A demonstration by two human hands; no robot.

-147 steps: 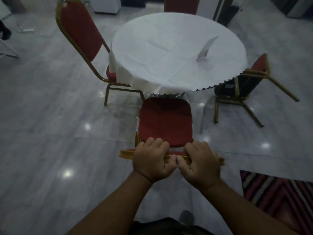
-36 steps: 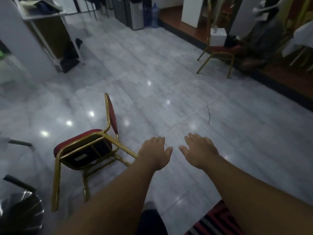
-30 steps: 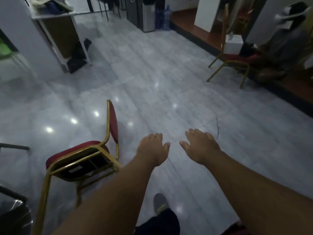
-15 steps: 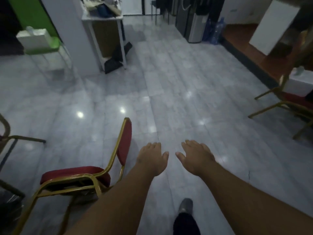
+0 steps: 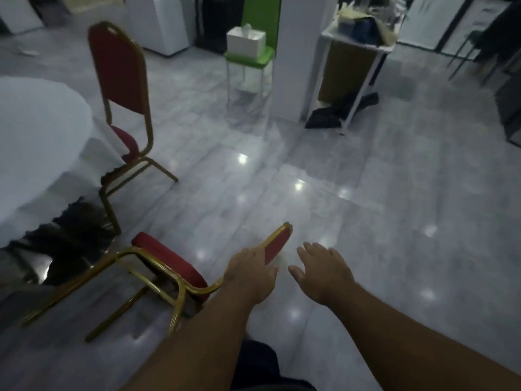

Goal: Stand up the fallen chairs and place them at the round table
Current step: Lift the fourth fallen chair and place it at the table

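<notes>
A fallen chair with red seat and gold frame lies tipped back on the grey floor, its legs pointing left toward the table. Its red backrest sticks out to the right, just above the floor. My left hand hovers flat over the lower part of that backrest, fingers apart, holding nothing. My right hand is open just right of the backrest, apart from it. The round table with its white cloth is at the left edge. An upright red chair stands at it.
A green stool with a white box stands at the back, beside a white pillar. A white shelf unit with clutter and dark cloth at its foot is right of it. Open tiled floor stretches to the right.
My view has swung left, bringing the round table and the upright chair into sight. The fallen chair is closer, and my left hand is now over its backrest. Both hands stay open.
</notes>
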